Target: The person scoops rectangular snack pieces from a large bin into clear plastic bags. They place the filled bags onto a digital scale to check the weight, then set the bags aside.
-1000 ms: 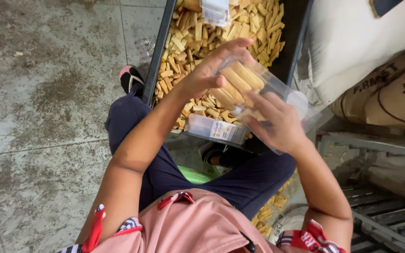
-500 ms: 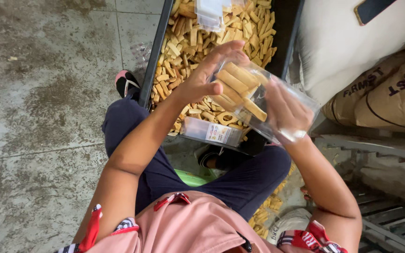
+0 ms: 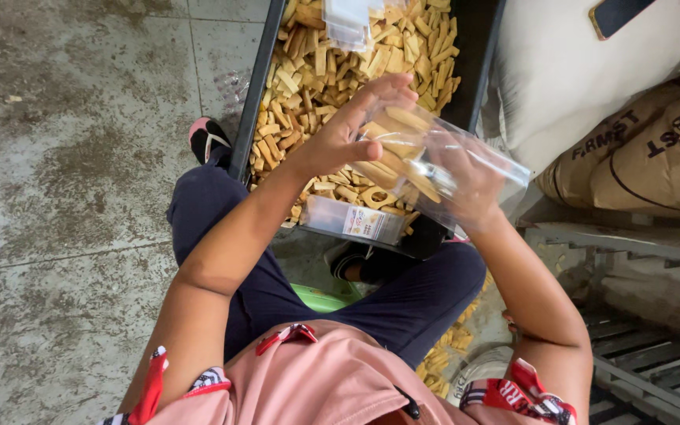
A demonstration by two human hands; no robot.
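The concrete floor [image 3: 64, 157] fills the left side of my view, grey and stained. To the right lie a white sack [image 3: 584, 79] and brown paper sacks [image 3: 655, 157], with a metal frame [image 3: 639, 315] below them. In front of my knees sits a long black tray [image 3: 474, 71] heaped with pale yellow biscuit sticks [image 3: 332, 71], and a few clear packets [image 3: 356, 20] rest on the heap at its far end. Against the tray's near edge lies a filled clear packet [image 3: 352, 220] with a small label.

Above the tray I hold a clear plastic bag [image 3: 466, 169] partly filled with sticks. My right hand [image 3: 474, 193] cups it from underneath, fingers curled around the plastic. My left hand [image 3: 352, 130] is at its open mouth, fingers closed loosely over the rim and touching the sticks inside.
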